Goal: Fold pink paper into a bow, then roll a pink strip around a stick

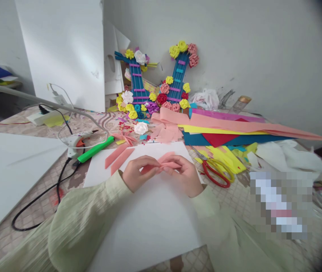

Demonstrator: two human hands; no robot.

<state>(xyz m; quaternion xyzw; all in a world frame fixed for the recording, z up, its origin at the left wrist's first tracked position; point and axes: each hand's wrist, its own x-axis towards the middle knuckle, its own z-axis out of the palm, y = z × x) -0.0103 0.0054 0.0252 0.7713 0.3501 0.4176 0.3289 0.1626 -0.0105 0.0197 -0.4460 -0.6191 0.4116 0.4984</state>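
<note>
Between my fingertips is a folded strip of pink crepe paper (170, 165), held over a white sheet (152, 223). My left hand (139, 172) pinches its left end, and my right hand (184, 174) pinches it from the right, the two thumbs almost meeting. More pink strips (121, 158) lie on the sheet just beyond my left hand. To the right of my right hand rest scissors (216, 173) with red and yellow handles.
A glue gun (77, 145) and a green stick (96, 149) lie left, with a black cable looping across the table. Two blue guitar shapes (138, 81) decked with paper roses lean at the back. Long coloured paper (234, 126) and scraps (225, 156) spread right.
</note>
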